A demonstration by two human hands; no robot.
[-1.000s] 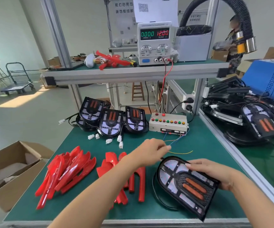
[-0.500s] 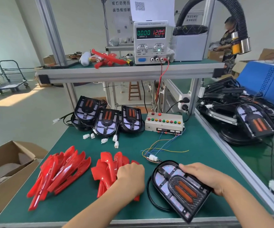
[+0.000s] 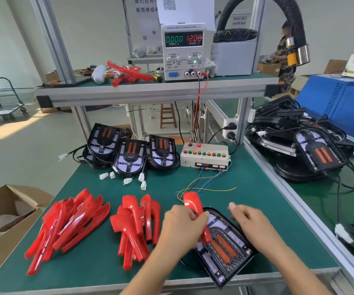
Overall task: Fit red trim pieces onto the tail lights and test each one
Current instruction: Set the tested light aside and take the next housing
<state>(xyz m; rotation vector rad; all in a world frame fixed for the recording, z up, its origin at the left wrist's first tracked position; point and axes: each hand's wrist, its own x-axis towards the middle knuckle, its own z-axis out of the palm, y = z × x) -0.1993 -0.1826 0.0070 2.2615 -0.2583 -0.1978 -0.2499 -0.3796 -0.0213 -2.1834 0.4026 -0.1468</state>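
Fingers of the left hand [image 3: 181, 225] are curled around a red trim piece [image 3: 195, 211], held over the tail light [image 3: 225, 250] near the mat's front edge [image 3: 171, 283]; the right hand [image 3: 249, 222] is rested on its right rim, fingers relaxed; bare green mat is seen behind it

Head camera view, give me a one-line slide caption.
Left hand brings a red trim piece to the tail light under the right hand.
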